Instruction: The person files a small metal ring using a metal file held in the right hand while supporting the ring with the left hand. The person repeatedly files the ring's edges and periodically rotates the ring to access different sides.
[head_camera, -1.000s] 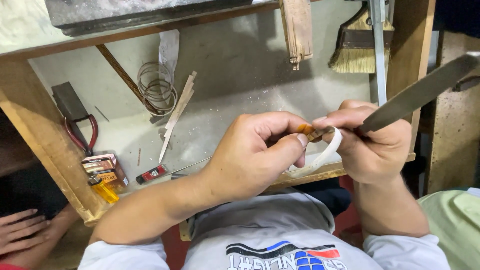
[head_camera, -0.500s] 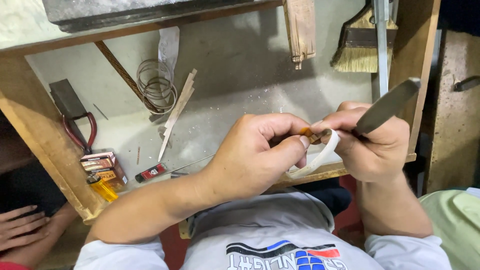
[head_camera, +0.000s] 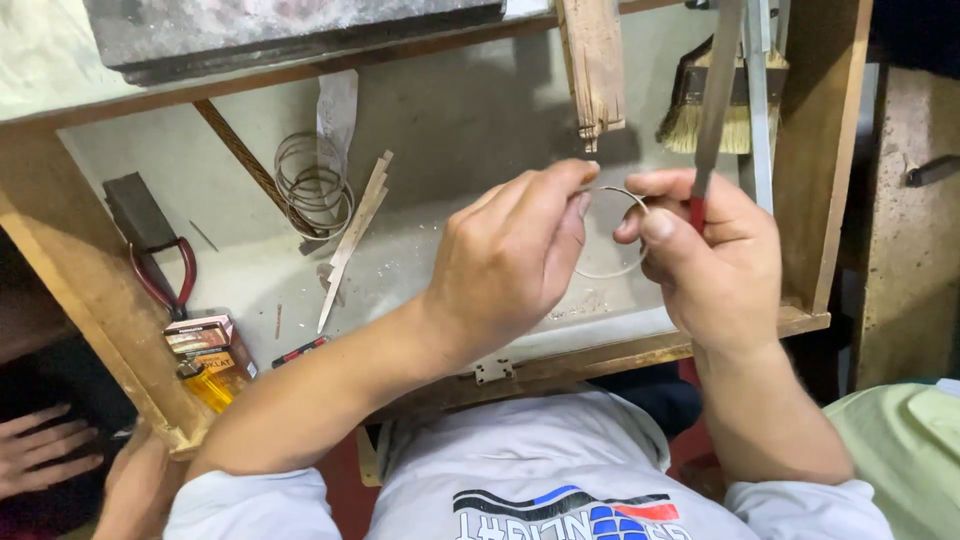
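1 thin silvery wire ring (head_camera: 612, 232), pinched between left hand (head_camera: 505, 262), right hand (head_camera: 715, 260).

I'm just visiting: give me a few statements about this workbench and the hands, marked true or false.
1. Both hands hold a thin wire ring. True.
2. The right hand also holds a long flat tool with a red grip. True.
3. The red-handled pliers are in the left hand. False: they lie on the tray, far left.
4. A coil of wire rings lies on the tray. True.
5. The brush lies beside the lighter. False: it is at the far right corner.
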